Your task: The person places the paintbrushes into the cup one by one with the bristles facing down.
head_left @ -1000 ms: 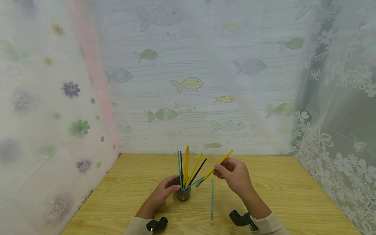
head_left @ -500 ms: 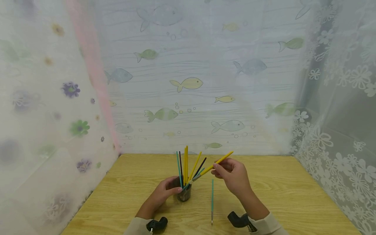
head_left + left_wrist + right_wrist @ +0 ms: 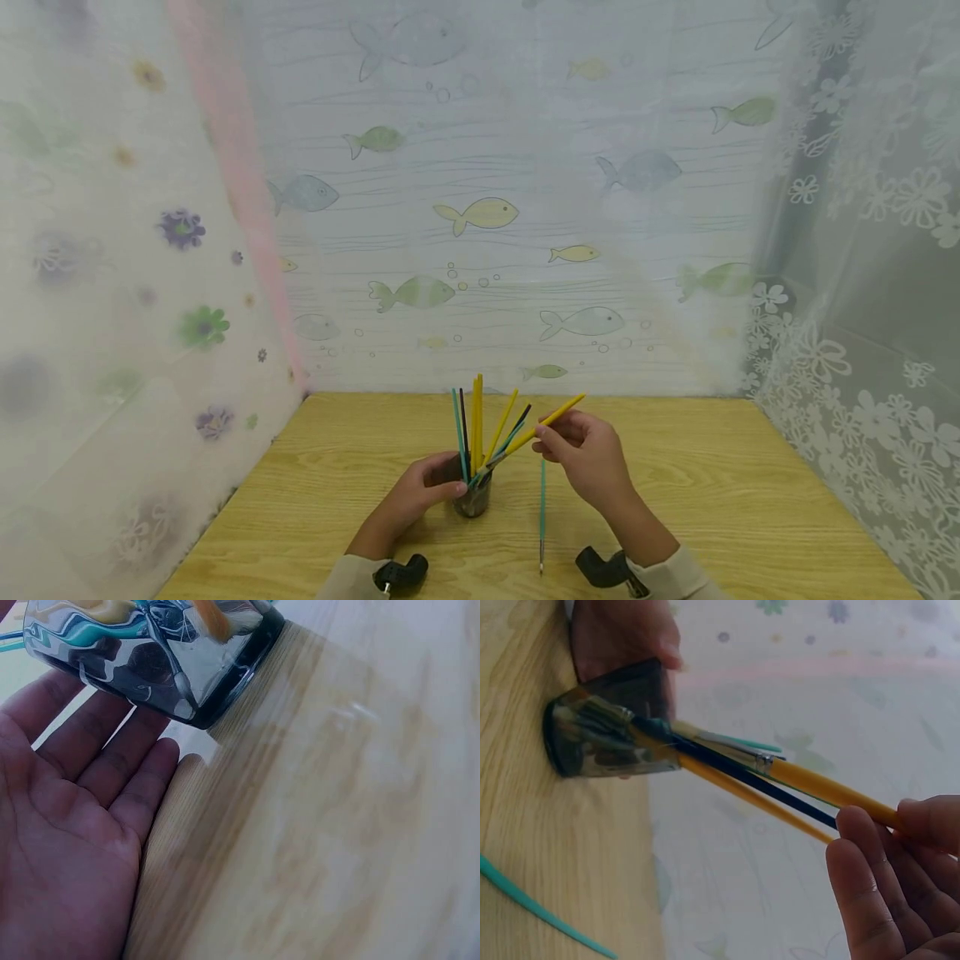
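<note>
A dark, see-through glass (image 3: 472,503) stands on the table with several yellow, teal and dark-handled paintbrushes leaning in it, bristles down. My left hand (image 3: 408,497) holds it from the left, thumb at the near side near the rim and fingers behind. In the left wrist view those fingers (image 3: 105,754) lie along the glass's side. Between thumb and fingers, my right hand (image 3: 592,458) pinches a yellow paintbrush (image 3: 558,411) by its handle. This brush slants down to the left, and its pale bristles are at the glass's mouth, as the right wrist view also shows.
A teal paintbrush (image 3: 542,512) lies on the wooden table (image 3: 712,492), to the right of the glass, bristles toward me. Fish-patterned sheeting (image 3: 480,250) hangs behind the table, with flowered sheeting on both sides.
My right hand has moved left and slightly down, carrying the yellow paintbrush's bristles from beside the glass to its mouth. The left hand has stayed on the glass, which shifted slightly.
</note>
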The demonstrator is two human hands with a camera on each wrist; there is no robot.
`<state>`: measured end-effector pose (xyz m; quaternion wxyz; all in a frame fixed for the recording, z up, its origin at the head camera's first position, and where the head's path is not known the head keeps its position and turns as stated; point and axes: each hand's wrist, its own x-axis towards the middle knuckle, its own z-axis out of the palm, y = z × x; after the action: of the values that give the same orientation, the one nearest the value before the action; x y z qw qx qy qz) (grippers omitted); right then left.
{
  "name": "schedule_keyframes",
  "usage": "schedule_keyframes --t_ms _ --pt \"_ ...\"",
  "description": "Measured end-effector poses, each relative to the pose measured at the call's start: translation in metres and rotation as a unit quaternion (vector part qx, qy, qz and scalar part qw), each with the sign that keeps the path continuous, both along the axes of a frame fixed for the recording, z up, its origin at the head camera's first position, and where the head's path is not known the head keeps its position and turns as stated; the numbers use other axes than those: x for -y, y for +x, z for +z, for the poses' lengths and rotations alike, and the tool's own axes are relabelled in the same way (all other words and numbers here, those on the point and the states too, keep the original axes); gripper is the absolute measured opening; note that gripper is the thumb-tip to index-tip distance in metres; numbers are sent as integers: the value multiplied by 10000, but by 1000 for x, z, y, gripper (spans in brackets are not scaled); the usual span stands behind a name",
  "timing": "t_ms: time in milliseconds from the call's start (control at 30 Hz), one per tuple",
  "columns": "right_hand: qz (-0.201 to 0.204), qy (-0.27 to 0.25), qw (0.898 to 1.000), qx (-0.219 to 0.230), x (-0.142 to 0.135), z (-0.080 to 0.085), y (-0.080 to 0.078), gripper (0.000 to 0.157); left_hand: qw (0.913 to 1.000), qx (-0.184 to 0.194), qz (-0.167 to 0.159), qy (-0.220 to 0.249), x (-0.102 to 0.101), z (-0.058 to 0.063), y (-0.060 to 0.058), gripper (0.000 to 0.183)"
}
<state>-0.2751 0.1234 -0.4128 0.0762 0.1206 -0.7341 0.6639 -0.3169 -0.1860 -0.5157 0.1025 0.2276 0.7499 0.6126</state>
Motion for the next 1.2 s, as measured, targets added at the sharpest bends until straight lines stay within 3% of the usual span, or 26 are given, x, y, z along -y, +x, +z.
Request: schedule_keyframes --t_ms 800,1067,1200 --pt "394 772 9962 -61 18 -20 0 23 9998 47 107 -165 2 -2 0 64" --pt "534 1098 9923 -189 24 -29 1 17 9999 -19 -138 58 -1 -1 -1 55" --pt "574 1293 9896 -274 25 -33 1 18 10000 -24 -76 -6 -1 -1 -1 56"
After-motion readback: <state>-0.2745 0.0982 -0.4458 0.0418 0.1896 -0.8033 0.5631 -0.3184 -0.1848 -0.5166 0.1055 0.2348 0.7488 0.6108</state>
